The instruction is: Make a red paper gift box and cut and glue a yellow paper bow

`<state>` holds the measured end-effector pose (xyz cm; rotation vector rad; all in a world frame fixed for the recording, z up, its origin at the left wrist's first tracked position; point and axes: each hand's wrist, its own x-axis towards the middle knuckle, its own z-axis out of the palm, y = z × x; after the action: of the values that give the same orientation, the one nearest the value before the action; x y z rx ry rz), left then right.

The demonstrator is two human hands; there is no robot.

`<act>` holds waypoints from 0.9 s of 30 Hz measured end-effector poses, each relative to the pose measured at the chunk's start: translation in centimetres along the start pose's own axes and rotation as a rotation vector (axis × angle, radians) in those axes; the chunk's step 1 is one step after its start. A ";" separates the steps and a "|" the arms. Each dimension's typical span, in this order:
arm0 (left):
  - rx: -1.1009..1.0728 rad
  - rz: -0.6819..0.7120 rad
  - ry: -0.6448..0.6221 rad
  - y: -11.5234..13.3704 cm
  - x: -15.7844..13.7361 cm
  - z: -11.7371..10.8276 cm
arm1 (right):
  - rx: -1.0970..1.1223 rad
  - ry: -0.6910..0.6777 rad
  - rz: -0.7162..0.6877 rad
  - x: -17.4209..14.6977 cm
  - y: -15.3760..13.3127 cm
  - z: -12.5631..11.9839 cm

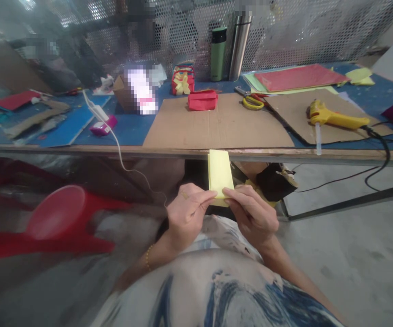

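The pale yellow paper [220, 170], near the centre of the frame, is folded into a narrow upright strip, matte and plain, with a second layer showing along its left edge and a fold across its lower end; the left hand [187, 212] pinches that lower end between thumb and fingers, and the right hand [255, 211] pinches it just beside, the two sets of fingertips close together; the paper is held in front of the table's near edge. Across the upper half runs the blue table [121, 138], bearing a brown cardboard sheet [223, 129] at the middle, with a red folded piece [202, 100] at its far edge; to the right lie yellow-handled scissors [252, 103] and a yellow glue gun [339, 119]; a green flask [218, 56] and a silver flask [240, 47] stand at upper centre, before a perforated metal screen [189, 45]; at lower left is a red plastic stool [56, 213], on a grey floor [349, 254].
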<state>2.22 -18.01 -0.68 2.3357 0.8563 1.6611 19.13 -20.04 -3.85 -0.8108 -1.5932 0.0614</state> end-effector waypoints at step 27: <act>-0.185 -0.342 -0.168 -0.8 -0.2 0.7 | 0.569 -0.060 1.026 0.5 1.4 -0.3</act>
<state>2.52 -17.30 -1.51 2.0344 0.9586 1.3246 20.06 -18.87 -4.06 -1.0780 -0.9747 1.2181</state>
